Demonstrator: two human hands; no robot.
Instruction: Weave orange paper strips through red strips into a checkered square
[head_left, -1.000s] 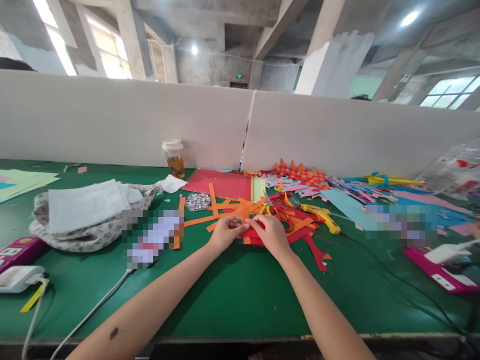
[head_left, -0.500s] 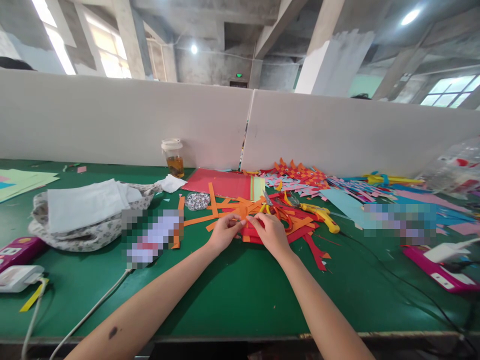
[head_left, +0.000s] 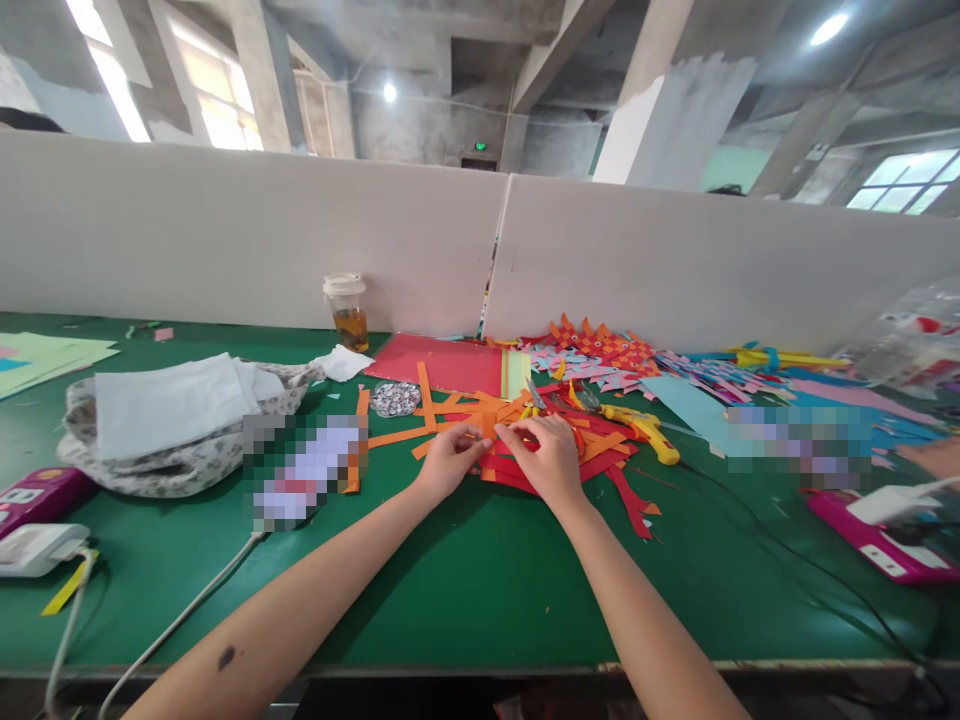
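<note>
My left hand [head_left: 451,460] is closed in a pinch on an orange paper strip [head_left: 487,428] at the near edge of a heap of strips. Across from it, my right hand [head_left: 549,457] has thumb and forefinger bent together close to the same strip; whether they grip it or a red piece is too small to tell. Red paper strips [head_left: 517,475] stick out beneath both hands, crossing orange ones. Behind my right hand lie scissors [head_left: 576,438] with orange handles, partly covered, and a yellow glue gun [head_left: 649,435].
To the left are a round tray of small shiny pieces [head_left: 395,399], a phone-like blurred object [head_left: 307,470] and a patterned cloth bag [head_left: 180,480]. A lidded cup [head_left: 347,312] stands by the white partition [head_left: 262,230]. Another person's hand [head_left: 934,458] shows at the right edge, above a power strip [head_left: 885,550].
My right hand's fingers have lifted and bent slightly, pulling a little away from the strip. My left hand stays almost still. Another person's hand has appeared at the right edge.
</note>
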